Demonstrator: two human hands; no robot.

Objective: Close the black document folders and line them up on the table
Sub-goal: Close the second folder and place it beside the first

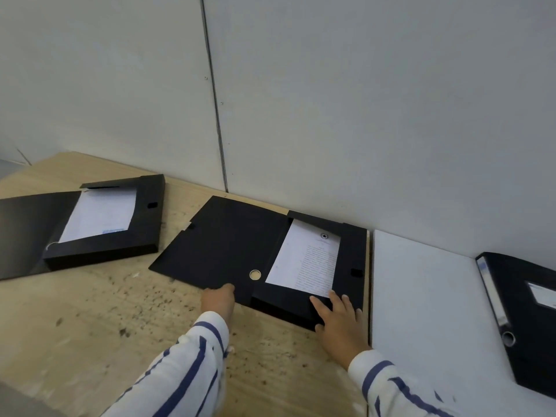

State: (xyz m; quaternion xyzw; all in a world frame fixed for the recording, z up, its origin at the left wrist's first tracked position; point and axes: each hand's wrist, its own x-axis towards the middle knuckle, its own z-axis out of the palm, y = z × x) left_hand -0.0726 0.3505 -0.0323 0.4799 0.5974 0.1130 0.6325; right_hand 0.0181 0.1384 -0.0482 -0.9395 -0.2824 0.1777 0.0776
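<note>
Two open folders: middle folder (pixel 240 245) by the wall, second folder (pixel 99 224) further left, papers showing
Closed one: binder (pixel 523 320) far right
Hands: left hand (pixel 218 300) pinching the cover's near edge; right hand (pixel 338 319) flat, holding nothing, on the tray corner
Handling: we'd guess light, stiff, bit slippery; lift cover by that edge
Room: wall behind, bare table (pixel 120 326) in front

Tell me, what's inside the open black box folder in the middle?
Inside the open black box folder in the middle lies a white printed paper sheet, text facing up, emblem at its top. Whether more sheets lie beneath cannot be seen; the top one covers them.
</note>
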